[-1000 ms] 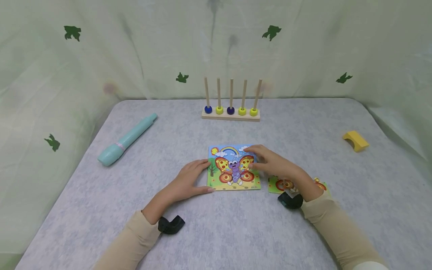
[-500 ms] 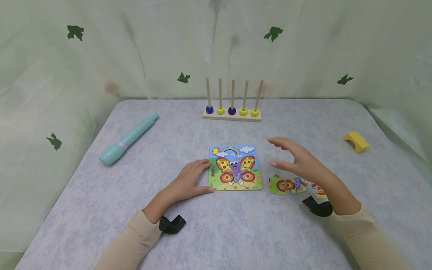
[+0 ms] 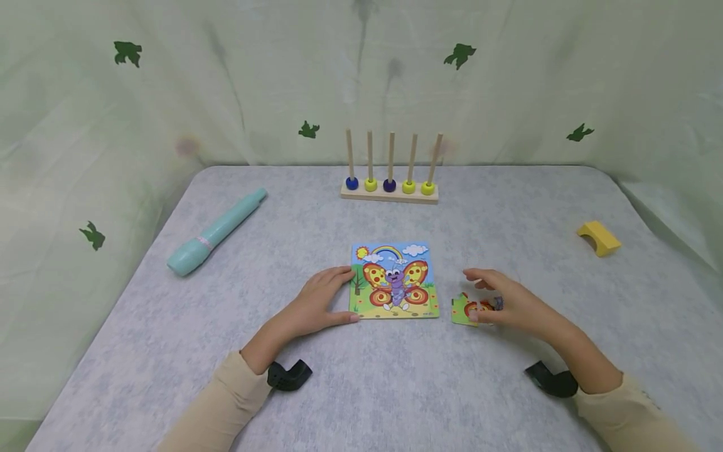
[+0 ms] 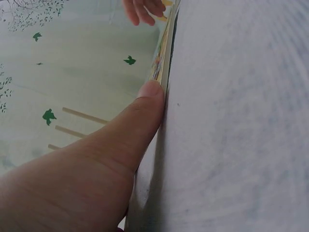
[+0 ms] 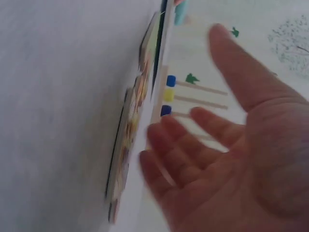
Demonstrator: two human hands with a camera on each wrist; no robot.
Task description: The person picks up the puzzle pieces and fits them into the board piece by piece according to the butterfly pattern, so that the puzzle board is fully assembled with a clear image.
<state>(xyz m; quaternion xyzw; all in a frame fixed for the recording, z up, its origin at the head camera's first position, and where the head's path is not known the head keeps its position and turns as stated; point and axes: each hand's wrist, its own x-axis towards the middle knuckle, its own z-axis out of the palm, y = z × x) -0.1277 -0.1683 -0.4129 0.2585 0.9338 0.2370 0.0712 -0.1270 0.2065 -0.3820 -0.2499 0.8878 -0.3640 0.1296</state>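
A square butterfly jigsaw puzzle (image 3: 394, 282) lies flat on the table in the head view. My left hand (image 3: 309, 302) rests at its left side, fingers on the left edge and thumb at the near left corner. In the left wrist view the thumb (image 4: 130, 118) touches the board's edge. To the right of the board lie loose puzzle pieces (image 3: 462, 312), partly covered by my right hand (image 3: 516, 306). That hand hovers over them with thumb and fingers apart. The right wrist view shows the spread hand (image 5: 227, 164) clear of the pieces (image 5: 128, 130), with nothing in its grasp.
A wooden peg stand (image 3: 390, 196) with blue and yellow beads stands behind the board. At the left lies a turquoise, microphone-shaped object (image 3: 217, 232). A yellow arch block (image 3: 600, 238) sits at the far right. A pale curtain (image 3: 254, 81) hangs behind the table.
My right hand has left the puzzle board's upper right part and moved right, then down over the loose pieces. The left hand stays at the board's left edge.
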